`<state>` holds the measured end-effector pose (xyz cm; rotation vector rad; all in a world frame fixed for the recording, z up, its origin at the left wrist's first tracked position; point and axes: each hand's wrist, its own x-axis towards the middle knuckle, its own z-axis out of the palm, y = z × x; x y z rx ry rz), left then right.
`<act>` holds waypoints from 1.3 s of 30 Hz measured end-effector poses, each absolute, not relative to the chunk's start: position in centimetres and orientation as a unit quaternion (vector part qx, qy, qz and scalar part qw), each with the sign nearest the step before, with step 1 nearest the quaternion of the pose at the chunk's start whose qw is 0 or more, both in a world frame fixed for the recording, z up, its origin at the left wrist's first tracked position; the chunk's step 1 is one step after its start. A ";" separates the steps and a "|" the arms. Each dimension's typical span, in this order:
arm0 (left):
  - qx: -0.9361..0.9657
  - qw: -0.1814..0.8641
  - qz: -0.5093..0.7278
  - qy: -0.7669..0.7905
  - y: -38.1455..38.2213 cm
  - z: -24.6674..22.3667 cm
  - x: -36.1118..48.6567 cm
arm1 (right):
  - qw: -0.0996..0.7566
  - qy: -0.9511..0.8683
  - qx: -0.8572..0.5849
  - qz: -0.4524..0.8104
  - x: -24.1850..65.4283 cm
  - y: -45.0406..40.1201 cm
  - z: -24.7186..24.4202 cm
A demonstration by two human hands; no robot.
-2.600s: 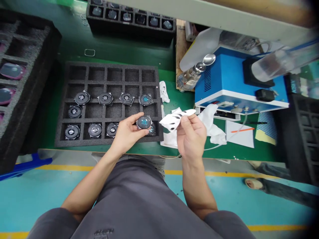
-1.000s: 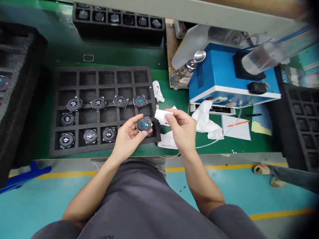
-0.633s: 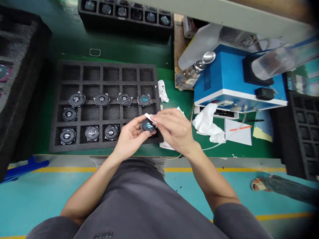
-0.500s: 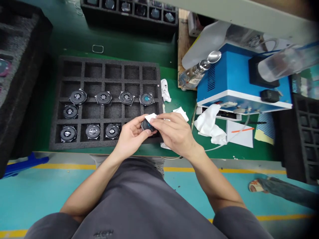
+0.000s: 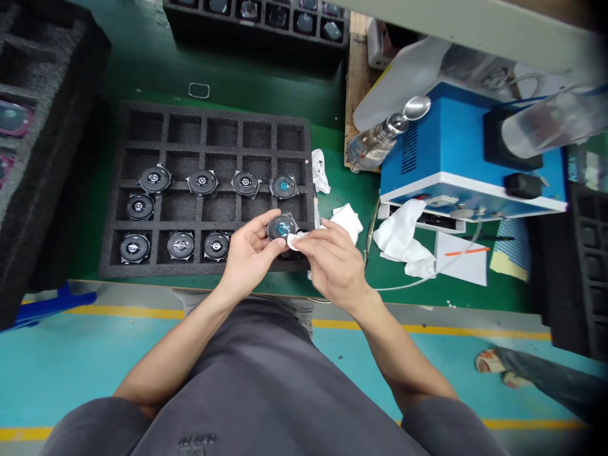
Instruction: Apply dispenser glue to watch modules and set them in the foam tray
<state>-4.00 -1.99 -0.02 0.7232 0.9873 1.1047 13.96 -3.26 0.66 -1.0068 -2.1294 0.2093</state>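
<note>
The head view shows the left hand gripping a watch above the near right corner of a foam tray; the right hand pinches a white cloth at its edge. More watches sit in the tray's cells. A left tray holds pink-rimmed pieces; a rear tray holds dark ones.

A round smartwatch, dark-cased with a silvery edge and its display lit blue-green, is held face up near the centre of the frame. A small white wipe, pinched into a bunch, overlaps its lower-right rim in view.
</note>
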 end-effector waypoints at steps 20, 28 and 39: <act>0.372 0.647 0.489 0.451 -1.7 0.8 -4.7 | 0.565 -0.356 -0.564 0.486 15.9 -3.6 1.4; 0.349 0.663 0.476 0.461 -1.6 2.8 -5.6 | 0.573 -0.375 -0.567 0.458 15.5 -3.7 2.0; 0.500 0.492 0.460 0.544 -1.0 1.5 -5.5 | 0.566 -0.393 -0.564 0.456 15.3 -3.5 2.1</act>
